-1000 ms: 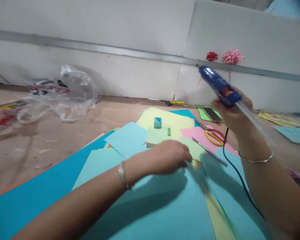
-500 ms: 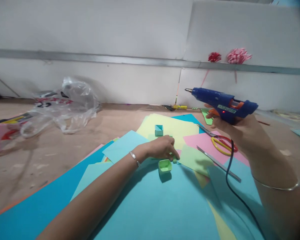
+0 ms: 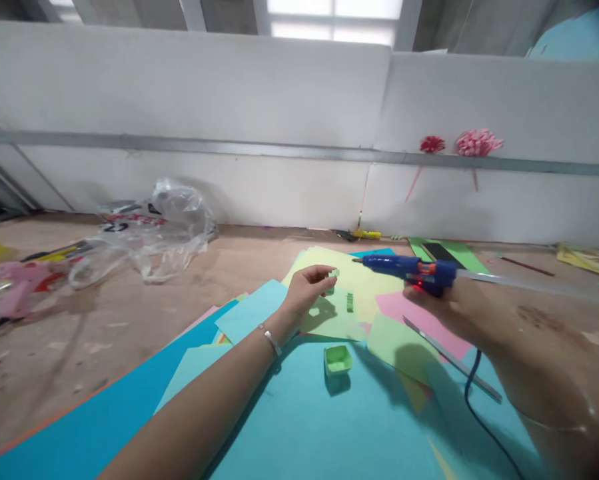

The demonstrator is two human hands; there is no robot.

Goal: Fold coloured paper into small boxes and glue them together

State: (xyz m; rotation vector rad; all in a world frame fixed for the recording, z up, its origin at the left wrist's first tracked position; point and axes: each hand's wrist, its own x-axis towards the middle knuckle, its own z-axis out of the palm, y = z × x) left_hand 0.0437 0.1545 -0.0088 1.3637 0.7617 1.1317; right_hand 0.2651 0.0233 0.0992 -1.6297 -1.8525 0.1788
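My left hand (image 3: 306, 287) is raised above the coloured paper sheets and pinches a tiny green paper piece (image 3: 334, 273) between thumb and fingers. My right hand (image 3: 454, 303) grips a blue glue gun (image 3: 409, 269) with a red light on, its nozzle pointing left toward the pinched piece, a short gap away. A clear glue stick (image 3: 519, 283) juts from the gun's back, and its dark cord (image 3: 472, 400) trails down over the paper. A small green paper box (image 3: 338, 359) sits on the large blue sheet (image 3: 329, 427) below my left hand. Another small green bit (image 3: 350, 302) lies on the yellow-green paper.
Sheets of blue, green, yellow and pink paper overlap on the wooden floor (image 3: 129, 313). A metal ruler (image 3: 452, 360) lies under my right hand. A crumpled clear plastic bag (image 3: 154, 230) lies at the left. Paper flowers (image 3: 476, 142) hang on the white wall (image 3: 279, 100).
My left hand let the green box stay on the blue sheet and lifted up with a tiny green piece. My right hand lowered the glue gun and brought its nozzle toward that piece.
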